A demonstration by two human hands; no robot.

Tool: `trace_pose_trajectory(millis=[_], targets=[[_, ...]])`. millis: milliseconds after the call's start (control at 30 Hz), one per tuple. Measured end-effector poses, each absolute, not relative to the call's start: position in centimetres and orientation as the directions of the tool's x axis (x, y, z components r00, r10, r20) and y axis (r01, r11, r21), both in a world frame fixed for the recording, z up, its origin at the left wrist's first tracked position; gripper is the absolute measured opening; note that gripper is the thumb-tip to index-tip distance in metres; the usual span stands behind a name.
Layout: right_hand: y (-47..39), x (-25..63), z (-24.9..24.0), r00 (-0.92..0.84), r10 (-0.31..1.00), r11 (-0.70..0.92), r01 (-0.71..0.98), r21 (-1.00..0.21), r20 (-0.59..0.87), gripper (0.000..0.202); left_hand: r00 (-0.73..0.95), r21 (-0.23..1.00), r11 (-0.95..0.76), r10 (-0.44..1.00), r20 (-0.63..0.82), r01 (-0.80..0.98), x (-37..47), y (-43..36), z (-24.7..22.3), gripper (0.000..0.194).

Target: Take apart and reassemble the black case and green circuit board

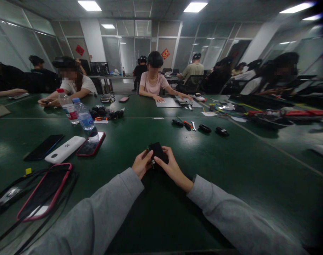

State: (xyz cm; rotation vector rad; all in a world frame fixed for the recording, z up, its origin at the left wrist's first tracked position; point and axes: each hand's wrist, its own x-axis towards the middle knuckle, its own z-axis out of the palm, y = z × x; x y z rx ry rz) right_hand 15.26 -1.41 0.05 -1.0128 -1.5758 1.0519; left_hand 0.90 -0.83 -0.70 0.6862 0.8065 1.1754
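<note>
Both of my hands hold a small black boxy object (158, 151) over the green table (217, 166), near the middle of the view. My left hand (142, 163) grips its left side, with the thumb on the near face. On the right side, my right hand (172, 165) has its fingers wrapped round the object and its thumb across the front. A small bright metallic part shows at the object's lower left edge. The far fingers of both hands are partly hidden.
Left are phones (91, 143), a white power bank (65, 149), black cables and two bottles (83, 115). Beyond my hands lie a wrench (193, 126), a screwdriver (187, 124) and black parts (205, 128). Several people sit around the table.
</note>
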Motion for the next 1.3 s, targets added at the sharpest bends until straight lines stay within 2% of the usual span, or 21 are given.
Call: trace_pose_trajectory(millis=[267,600,900,1100,1200,1300], targets=[[-1.4,15.3,0.2,-0.213,0.926,0.34,0.11,-0.934,0.312,0.041,0.149,0.809,0.231,0.973,-0.178,-0.541,0.9,-1.1,-0.2,0.041],[-1.3,15.6,0.3,-0.229,0.931,0.325,0.166,-0.931,0.285,0.042,0.145,0.816,0.261,0.965,-0.218,-0.515,0.8,-1.1,0.1,0.04],[-0.4,16.2,-0.2,-0.11,0.927,0.375,0.222,-0.9,0.359,0.045,0.124,0.808,0.252,0.968,-0.22,-0.532,0.3,-0.7,0.0,0.038],[1.5,18.2,-0.2,0.043,0.977,0.195,0.228,-0.954,0.21,0.058,0.119,0.768,0.258,0.965,-0.234,-0.587,-1.1,0.3,0.3,0.034],[1.8,18.6,0.0,-0.001,0.988,0.152,0.224,-0.963,0.155,0.059,0.126,0.751,0.271,0.961,-0.246,-0.603,-1.4,0.5,0.4,0.034],[1.6,18.7,0.1,-0.082,0.98,0.198,0.275,-0.941,0.183,0.054,0.137,0.74,0.293,0.954,-0.266,-0.605,-1.5,0.5,0.6,0.034]])
